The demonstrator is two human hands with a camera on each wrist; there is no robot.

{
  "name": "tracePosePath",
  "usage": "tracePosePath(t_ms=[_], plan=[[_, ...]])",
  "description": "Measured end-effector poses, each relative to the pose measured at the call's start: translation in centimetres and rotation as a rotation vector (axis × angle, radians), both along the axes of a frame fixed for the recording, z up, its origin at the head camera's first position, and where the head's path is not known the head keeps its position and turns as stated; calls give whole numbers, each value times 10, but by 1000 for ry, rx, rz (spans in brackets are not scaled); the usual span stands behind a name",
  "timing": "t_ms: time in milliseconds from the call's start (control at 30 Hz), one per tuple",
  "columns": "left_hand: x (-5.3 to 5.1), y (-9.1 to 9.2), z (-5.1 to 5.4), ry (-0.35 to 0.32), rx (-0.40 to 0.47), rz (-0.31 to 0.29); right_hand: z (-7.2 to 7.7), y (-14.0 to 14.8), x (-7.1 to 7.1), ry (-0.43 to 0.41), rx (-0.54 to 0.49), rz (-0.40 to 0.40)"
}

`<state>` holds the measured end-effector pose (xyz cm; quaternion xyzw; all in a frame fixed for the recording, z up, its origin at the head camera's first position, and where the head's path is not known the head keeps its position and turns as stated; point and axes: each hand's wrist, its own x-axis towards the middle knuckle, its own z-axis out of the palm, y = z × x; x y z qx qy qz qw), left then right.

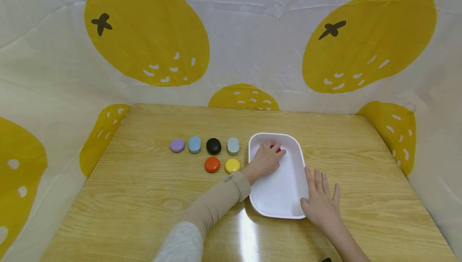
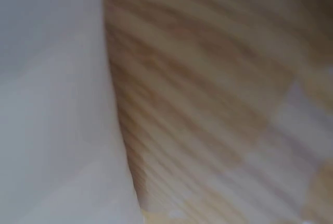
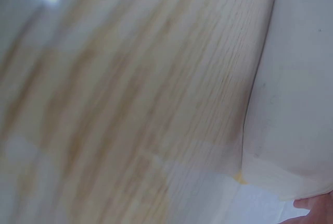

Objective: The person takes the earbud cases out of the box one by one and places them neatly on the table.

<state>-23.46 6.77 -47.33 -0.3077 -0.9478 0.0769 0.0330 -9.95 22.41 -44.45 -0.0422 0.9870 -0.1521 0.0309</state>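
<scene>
A white rectangular tray with rounded corners (image 1: 278, 198) lies on the wooden table. My left hand (image 1: 265, 161) reaches inside it and grips a small dark red piece (image 1: 276, 149), mostly covered by the fingers. My right hand (image 1: 322, 204) rests against the tray's right rim, its fingers stretched out and the thumb at the edge. In the right wrist view the tray wall (image 3: 291, 88) fills the right side, with a bit of the right hand (image 3: 318, 211) in the lower corner. Only the blurred tray wall (image 2: 57, 109) and table appear in the left wrist view.
Left of the tray, a back row holds purple (image 1: 177, 145), blue (image 1: 195, 144), black (image 1: 213, 146) and pale green (image 1: 233, 145) pieces. Orange-red (image 1: 212, 164) and yellow (image 1: 232, 166) discs lie in front. A patterned cloth (image 1: 252, 45) hangs around the table (image 1: 144, 214).
</scene>
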Motion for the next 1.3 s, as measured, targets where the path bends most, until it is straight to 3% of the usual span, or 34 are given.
tracePosePath(t_ms=[233,400,533,667,800,933,1100,1300], plan=[[0,1,3,3,-20,23,1,-1,-1,-9,0,4],[7,-3,10,97,-48,-7,1,-1,-1,-13,1,4],[18,-12,30,157,-65,-11,1,-2,-2,-9,0,5],[28,-34,56,128,-39,13,0,-2,-2,-10,1,9],[35,-68,68,111,47,29,-1,-2,-2,-14,-3,11],[42,-112,67,91,129,75,-2,-2,-1,-21,-5,8],[47,-161,53,50,245,131,-2,-1,0,-25,-11,2],[55,-202,40,41,310,205,1,0,1,-23,-12,2]])
